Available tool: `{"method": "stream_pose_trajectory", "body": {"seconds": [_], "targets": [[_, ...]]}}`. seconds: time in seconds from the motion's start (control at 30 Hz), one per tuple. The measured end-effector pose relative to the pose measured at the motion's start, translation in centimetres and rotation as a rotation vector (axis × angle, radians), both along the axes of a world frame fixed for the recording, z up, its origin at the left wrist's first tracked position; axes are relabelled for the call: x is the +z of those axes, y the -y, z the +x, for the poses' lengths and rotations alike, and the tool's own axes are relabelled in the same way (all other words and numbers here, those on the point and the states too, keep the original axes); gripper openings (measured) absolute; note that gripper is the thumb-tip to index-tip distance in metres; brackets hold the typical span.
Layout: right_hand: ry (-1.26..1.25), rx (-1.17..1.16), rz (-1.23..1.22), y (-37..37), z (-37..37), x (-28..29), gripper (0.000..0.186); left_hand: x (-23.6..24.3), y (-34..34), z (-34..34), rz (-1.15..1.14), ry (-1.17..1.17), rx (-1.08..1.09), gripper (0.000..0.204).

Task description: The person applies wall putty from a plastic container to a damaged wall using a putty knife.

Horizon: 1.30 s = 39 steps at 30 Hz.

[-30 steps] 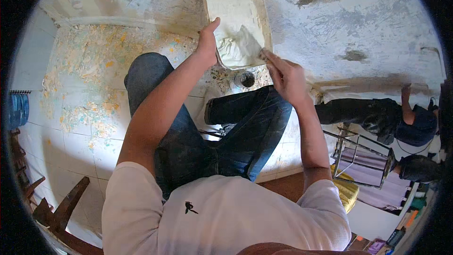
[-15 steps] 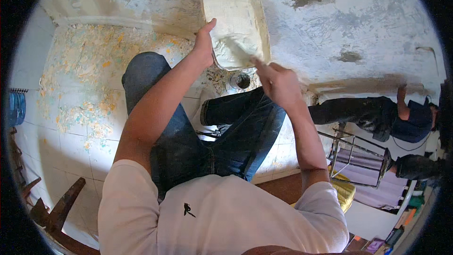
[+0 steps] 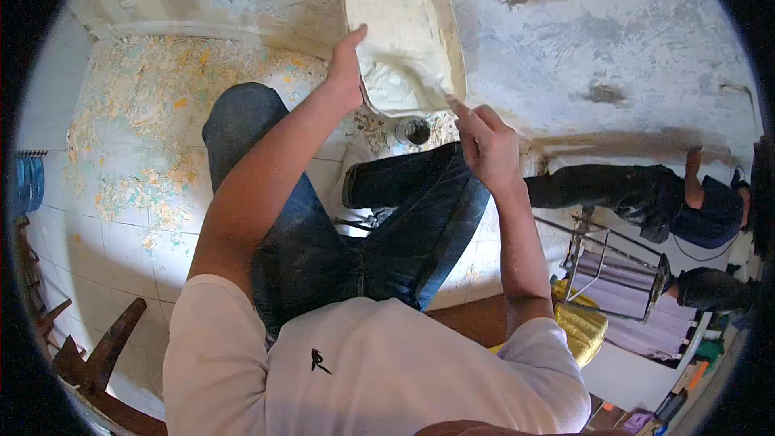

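R hand (image 3: 488,147) rightward, shirt logo (image 3: 319,360) blk

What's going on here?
A seated person's left hand grips the left side of a tub of pale paste. The right hand holds a flat tool, blurred, its blade in the paste near the tub's lower right corner. An open can stands near the tub's near end. Flakes litter the floor to the left; another person in dark clothes is off to the right.
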State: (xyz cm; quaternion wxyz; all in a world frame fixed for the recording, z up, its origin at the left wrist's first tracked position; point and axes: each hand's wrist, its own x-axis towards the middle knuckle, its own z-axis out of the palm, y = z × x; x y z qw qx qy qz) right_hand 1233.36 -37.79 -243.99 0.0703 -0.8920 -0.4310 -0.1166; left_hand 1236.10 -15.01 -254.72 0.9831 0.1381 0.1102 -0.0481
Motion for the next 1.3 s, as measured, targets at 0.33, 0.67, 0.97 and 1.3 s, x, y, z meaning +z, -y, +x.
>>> {"method": "stream_pose_trajectory", "body": {"seconds": [0.33, 0.67, 0.97, 1.3], "targets": [[0.150, 0.054, -0.231, 0.8, 0.4, -1.8, 0.055, -0.6, -2.1, 3.1, -0.027, 0.050, 0.097, 0.063], [-0.074, 0.187, 0.177, 3.3, -0.1, -1.5, 0.053, 1.5, -2.6, 2.6, -0.020, 0.019, 0.145, 0.062], [-1.304, -0.467, 1.279, -3.2, -2.4, -5.6, 0.038, 2.8, -2.4, 1.3, -0.084, 0.037, 0.239, 0.061], [-1.084, -0.462, 1.359, -2.7, -5.3, -6.1, 0.042, 3.6, -4.7, 1.1, -0.021, 0.032, 0.277, 0.062]]}}
